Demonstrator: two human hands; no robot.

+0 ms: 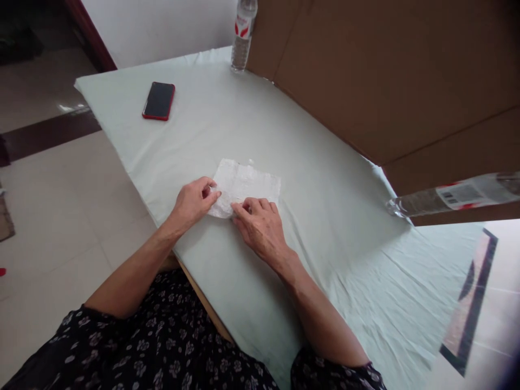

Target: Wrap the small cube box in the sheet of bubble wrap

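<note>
A white crinkled sheet (249,181), perhaps tissue or thin wrap, lies spread on the pale green tablecloth (325,216). At its left edge my left hand (195,199) is closed, thumb and forefinger pinching the near-left corner. My right hand (260,223) rests over the near edge with its fingers curled in, the thumb and forefinger closed on the sheet. The fingers cover part of that near edge. A small white scrap (251,162) sits at the far edge of the sheet.
A phone in a red case (159,101) lies at the far left. Brown cardboard panels (365,70) stand along the back and right. One clear bottle (244,38) stands upright at the back; another bottle (459,195), at right, appears tilted by the lens.
</note>
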